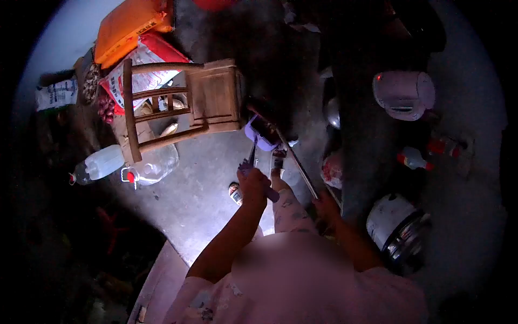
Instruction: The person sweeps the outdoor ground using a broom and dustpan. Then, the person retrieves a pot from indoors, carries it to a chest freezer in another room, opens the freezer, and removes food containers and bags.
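My left hand (pixel 253 186) is closed around the purple handle of a dustpan (pixel 266 144), whose toothed pan rests at or near the floor beyond my feet. My right hand (pixel 327 209) grips the long stick of a broom (pixel 298 162). That stick slants up and left toward the dustpan, and its dark head is hard to make out in the shadow there. Just left of the pan stands a wooden chair (pixel 214 96). Below my left hand one shoe (pixel 235 193) shows on the floor.
Two large plastic bottles, one with a red cap (pixel 156 167), lie left of the chair. Behind it are a red and white sack (pixel 145 73) and an orange sack (pixel 129 32). To the right are a pink kettle (pixel 402 94) and a white rice cooker (pixel 394 218).
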Available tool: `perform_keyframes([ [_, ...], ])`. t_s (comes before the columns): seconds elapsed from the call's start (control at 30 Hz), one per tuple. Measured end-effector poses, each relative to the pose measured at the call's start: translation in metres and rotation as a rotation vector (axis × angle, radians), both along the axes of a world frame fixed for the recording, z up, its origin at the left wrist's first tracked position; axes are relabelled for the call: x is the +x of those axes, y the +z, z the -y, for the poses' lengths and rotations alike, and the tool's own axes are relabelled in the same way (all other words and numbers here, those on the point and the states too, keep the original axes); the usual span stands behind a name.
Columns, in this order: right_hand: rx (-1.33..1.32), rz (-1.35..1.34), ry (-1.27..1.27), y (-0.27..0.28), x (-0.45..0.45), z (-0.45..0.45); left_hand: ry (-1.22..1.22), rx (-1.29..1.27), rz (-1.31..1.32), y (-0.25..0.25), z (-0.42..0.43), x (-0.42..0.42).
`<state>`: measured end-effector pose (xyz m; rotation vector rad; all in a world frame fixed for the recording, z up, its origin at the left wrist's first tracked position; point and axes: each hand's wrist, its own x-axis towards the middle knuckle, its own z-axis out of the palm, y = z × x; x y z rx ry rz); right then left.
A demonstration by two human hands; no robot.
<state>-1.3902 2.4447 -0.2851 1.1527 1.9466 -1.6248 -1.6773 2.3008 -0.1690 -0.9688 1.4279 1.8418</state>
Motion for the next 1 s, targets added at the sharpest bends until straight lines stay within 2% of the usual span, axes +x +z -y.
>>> perform_keyframes([
  [0.03,0.194,0.055,0.101,0.044,-0.018,0.009,0.007,-0.001,0.0,0.001,0.014,0.003],
  [0.1,0.389,0.102,0.203,0.082,-0.048,0.016,-0.002,0.051,0.086,0.006,0.039,0.008],
  [0.17,-0.307,0.377,-0.208,0.08,-0.072,0.011,-0.034,-0.001,0.052,0.031,0.054,0.01],
  [0.2,-0.309,0.375,-0.205,0.07,-0.076,0.01,-0.066,-0.052,0.024,0.042,0.064,0.012],
  [0.23,-0.369,0.332,-0.345,0.054,-0.081,0.011,-0.064,-0.055,0.022,0.042,0.081,0.016],
  [0.3,-0.431,0.291,-0.486,0.028,-0.084,0.014,0.072,0.246,0.113,0.035,0.12,0.026],
  [0.33,-0.413,0.296,-0.466,0.018,-0.089,0.016,-0.394,-0.257,-0.412,0.034,0.128,0.029],
  [0.4,-0.399,0.307,-0.45,-0.007,-0.095,0.017,-0.092,-0.098,-0.009,0.038,0.145,0.032],
  [0.43,-0.399,0.327,-0.469,-0.02,-0.097,0.018,-0.057,-0.085,0.011,0.053,0.139,0.021],
  [0.47,-0.404,0.35,-0.486,-0.038,-0.099,0.019,-0.457,-0.386,-0.35,0.015,0.176,0.034],
  [0.57,-0.413,0.409,-0.533,-0.103,-0.113,0.021,-0.078,-0.234,0.03,0.023,0.174,0.017],
  [0.6,0.128,0.037,-0.093,-0.14,-0.101,0.023,-0.064,-0.206,0.048,0.034,0.169,0.012],
  [0.67,0.271,-0.056,0.015,-0.176,-0.114,0.02,-0.056,-0.187,0.081,0.031,0.171,0.013],
  [0.73,-0.192,0.165,-0.208,-0.183,-0.146,0.004,-0.034,-0.086,0.092,0.032,0.178,0.017],
  [0.77,-0.343,0.234,-0.287,-0.187,-0.157,0.0,-0.039,-0.1,0.099,0.031,0.181,0.019],
  [0.83,-0.327,0.218,-0.27,-0.185,-0.148,0.011,-0.011,-0.027,0.068,0.03,0.174,0.018],
  [0.97,0.201,-0.078,-0.121,-0.165,-0.082,0.068,-0.012,-0.093,0.065,0.029,0.171,0.013],
  [1.0,-0.067,0.156,-0.321,-0.17,-0.073,0.068,-0.008,-0.09,0.062,0.029,0.172,0.012],
])
